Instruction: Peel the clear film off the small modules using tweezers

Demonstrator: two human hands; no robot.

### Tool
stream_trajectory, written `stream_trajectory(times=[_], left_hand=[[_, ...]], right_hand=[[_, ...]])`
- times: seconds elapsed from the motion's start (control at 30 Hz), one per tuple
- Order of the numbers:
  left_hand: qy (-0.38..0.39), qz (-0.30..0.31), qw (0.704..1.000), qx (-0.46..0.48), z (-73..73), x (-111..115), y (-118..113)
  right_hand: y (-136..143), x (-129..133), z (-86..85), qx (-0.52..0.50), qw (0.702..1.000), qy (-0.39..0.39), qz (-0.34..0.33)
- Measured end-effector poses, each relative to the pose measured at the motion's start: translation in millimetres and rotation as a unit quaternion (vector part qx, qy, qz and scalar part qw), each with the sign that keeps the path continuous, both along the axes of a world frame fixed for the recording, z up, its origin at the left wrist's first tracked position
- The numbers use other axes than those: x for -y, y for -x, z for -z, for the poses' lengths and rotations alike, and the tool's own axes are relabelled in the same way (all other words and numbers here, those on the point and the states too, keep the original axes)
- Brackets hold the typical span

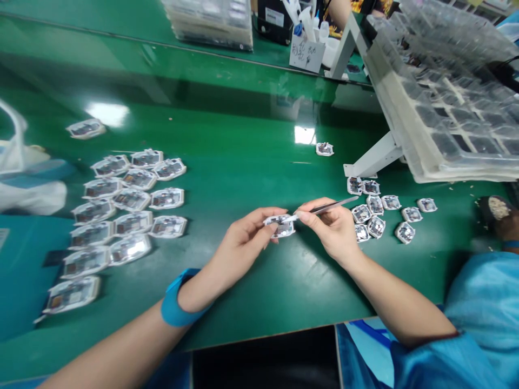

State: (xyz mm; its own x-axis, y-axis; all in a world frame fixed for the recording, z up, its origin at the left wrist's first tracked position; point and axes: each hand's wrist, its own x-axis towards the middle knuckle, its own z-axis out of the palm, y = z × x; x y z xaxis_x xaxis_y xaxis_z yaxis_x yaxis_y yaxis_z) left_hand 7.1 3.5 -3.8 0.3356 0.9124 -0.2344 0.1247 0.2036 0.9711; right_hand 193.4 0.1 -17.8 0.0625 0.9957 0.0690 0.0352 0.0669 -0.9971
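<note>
Near the middle of the green table [243, 286], my left hand [247, 237] grips a small white-framed part [284, 229] with its thumb across the top. Tweezers [334, 205] are pinched in my right hand [330, 224], their tips at the upper right of that part. Similar parts in white frames [132, 222] lie in close rows on the left. Smaller groups of them [376, 227] rest to the right of my right hand, and a single one [324, 149] lies farther back.
A raised clear compartment tray [430, 172] on a white stand [377, 154] fills the upper right. Stacked trays [211, 24] and a labelled tool holder [307, 54] stand at the back. A blue sleeve [482, 286] of another person is at the right edge.
</note>
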Motion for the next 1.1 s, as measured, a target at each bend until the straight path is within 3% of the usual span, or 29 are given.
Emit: stream_trajectory(times=[0.73,1.1], left_hand=[[-0.033,-0.003,0.999,-0.028,-0.6,-0.2,0.3],[0.023,-0.041,0.999,0.020,9.2,-0.1,-4.0]], right_hand=[[0.1,0.9,-1.7,0.035,0.999,-0.023,0.010],[1.9,6.0,2.7,0.072,0.996,-0.055,0.002]])
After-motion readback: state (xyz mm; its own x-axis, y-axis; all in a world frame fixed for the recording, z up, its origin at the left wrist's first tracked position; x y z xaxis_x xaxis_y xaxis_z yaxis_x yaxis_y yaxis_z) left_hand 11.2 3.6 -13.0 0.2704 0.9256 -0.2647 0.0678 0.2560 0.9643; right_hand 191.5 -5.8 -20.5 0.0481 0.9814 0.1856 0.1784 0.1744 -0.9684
